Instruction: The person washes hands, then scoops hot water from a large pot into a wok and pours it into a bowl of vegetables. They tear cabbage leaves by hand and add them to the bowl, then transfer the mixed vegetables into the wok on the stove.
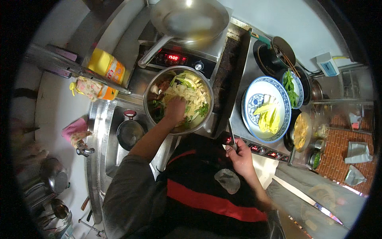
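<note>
My left hand (175, 109) is down inside a large stainless steel bowl (148, 115), its fingers sunk among the food and partly hidden. Chopped pale leaf vegetables (194, 95) fill much of the bowl, with green leaves (203, 110) at its near right side and a reddish-brown food (163, 86) at the far left. To the right of the bowl, close in front of my apron, my right hand (241, 155) grips a thin metal utensil (232, 133), seen nearly edge-on and apparently a knife. Its upper end points away from me.
A steel wok (191, 21) sits on an induction cooker (206, 56) behind the bowl. On the right are a blue-and-white bowl (250, 124) of yellow-green leaves, a dish of greens (289, 88) and a frying pan of food (300, 131). An oil jug (104, 64) and a sink (112, 161) stand left.
</note>
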Demonstrator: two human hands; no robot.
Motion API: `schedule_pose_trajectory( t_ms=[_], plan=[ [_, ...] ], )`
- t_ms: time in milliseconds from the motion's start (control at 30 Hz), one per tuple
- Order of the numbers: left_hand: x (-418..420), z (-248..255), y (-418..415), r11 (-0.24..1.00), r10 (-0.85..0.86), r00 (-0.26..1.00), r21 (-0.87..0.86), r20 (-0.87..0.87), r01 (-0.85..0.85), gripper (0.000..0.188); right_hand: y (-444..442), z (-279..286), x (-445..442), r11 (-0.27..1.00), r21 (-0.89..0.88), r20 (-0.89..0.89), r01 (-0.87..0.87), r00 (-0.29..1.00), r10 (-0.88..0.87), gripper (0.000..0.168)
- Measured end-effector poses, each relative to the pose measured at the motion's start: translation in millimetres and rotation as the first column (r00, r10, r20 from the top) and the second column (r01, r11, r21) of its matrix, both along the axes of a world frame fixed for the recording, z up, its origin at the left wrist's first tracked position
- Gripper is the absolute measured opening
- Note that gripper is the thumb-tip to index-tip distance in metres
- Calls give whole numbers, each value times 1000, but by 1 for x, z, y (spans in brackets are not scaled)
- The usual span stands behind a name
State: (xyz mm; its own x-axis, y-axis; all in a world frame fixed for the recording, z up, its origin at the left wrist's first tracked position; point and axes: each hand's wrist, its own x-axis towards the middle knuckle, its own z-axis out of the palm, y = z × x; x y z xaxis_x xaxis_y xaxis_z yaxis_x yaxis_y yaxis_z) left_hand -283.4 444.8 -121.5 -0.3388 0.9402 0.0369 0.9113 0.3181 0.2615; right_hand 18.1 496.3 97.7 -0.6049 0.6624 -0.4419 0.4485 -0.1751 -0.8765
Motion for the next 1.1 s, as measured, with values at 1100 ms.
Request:
schedule_pose_trajectory(
  t_ms=[1100],
  plan=[
    [58,77,-144,872,-130,-777,-302,615,-385,53,13,-27,-72,941,-250,-39,-226,974,224,15]
  ],
)
